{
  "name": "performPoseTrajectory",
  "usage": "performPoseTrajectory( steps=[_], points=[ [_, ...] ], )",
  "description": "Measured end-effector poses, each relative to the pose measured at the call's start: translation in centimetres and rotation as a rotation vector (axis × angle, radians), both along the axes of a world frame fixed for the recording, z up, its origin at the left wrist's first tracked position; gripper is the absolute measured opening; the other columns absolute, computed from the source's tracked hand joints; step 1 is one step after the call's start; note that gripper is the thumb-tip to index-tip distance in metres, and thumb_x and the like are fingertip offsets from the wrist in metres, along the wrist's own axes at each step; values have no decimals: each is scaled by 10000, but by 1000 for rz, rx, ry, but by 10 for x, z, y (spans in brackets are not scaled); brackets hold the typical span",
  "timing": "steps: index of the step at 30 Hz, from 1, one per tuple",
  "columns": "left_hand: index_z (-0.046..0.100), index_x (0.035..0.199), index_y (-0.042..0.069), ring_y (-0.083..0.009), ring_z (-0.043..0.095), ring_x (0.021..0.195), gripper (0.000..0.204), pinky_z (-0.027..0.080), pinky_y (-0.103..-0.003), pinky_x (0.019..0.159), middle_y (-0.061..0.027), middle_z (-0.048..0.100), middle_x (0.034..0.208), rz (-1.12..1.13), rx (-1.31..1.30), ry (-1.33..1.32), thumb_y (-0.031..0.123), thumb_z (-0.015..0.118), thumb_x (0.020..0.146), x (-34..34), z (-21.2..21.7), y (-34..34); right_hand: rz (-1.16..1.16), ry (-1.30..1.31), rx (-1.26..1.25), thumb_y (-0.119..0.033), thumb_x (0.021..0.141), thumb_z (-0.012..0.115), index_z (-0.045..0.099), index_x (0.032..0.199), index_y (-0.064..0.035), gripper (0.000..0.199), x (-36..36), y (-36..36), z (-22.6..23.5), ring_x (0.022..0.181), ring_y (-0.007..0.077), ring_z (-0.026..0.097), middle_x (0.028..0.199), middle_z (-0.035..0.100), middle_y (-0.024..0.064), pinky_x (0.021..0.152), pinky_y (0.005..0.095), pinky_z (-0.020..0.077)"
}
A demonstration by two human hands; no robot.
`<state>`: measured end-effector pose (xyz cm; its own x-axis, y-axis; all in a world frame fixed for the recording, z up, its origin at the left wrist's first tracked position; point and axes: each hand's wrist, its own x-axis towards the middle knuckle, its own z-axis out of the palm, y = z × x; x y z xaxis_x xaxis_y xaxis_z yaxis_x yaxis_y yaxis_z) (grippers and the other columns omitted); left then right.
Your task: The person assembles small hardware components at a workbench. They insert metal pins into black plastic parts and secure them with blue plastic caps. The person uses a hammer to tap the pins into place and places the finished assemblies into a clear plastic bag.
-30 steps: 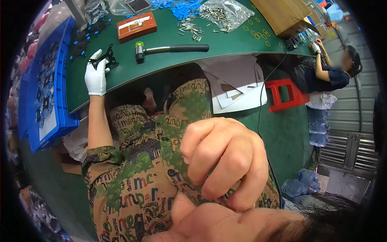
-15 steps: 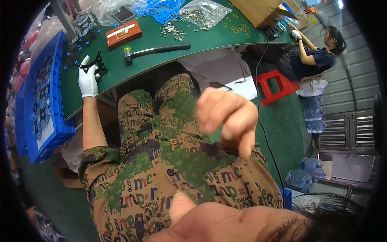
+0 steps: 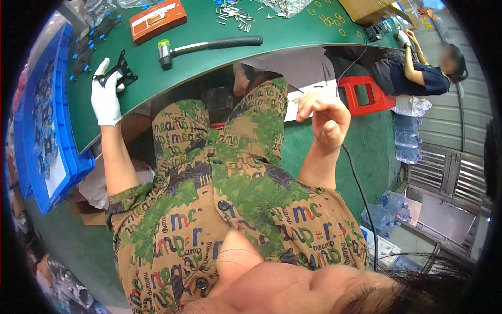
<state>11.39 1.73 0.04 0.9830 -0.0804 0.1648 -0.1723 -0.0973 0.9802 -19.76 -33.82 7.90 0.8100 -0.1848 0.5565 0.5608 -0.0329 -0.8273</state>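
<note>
Far left of the hammer [image 3: 209, 46]: a blue bin [image 3: 57, 157] full of small dark parts, too blurry to tell apart, cut off by the dark rim.

Left of the hammer, on the green table [image 3: 293, 36]: the left hand [image 3: 104, 97] in a white glove, fingers narrow, pinching a flat black metal piece [image 3: 121, 70]. Same spot as a second ago, so no change there. Hard to see if the piece lies flat on the table or is lifted a bit.

Just above and left of the hammer: an orange box [image 3: 158, 20]. Above the hammer: little silver pins [image 3: 235, 13], some cut off at the top.

Below and right of the hammer: the bare right hand [image 3: 327, 120]. Was big and close to the camera a second ago; now lower, smaller, off the table, over the lap. Fingers curled in, thumb near the first finger. Cannot tell if anything tiny is inside.

Far right of the hammer: a red stool [image 3: 366, 94] and another person [image 3: 418, 73] at the table, hands too small to make out.
</note>
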Motion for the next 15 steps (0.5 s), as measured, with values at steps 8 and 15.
performPoseTrajectory(
  steps=[8,15],
  points=[
    [502,1459,-24,-99,583,747,545,466,-223,653,-75,683,982,72,80,91,62,631,937,-14,18,4,70,134,65,-239,928,727,667,1113,56,354,82,-54,-26,800,229,642,924,662,152,724,353,529],
    [467,1468,-19,-81,484,702,562,411,-208,601,-41,571,923,116,-196,208,21,599,923,-29,42,-42,-159,404,-16,-77,962,678,679,1098,50,187,90,-80,-12,837,141,645,941,673,89,751,275,532]
  ],
)
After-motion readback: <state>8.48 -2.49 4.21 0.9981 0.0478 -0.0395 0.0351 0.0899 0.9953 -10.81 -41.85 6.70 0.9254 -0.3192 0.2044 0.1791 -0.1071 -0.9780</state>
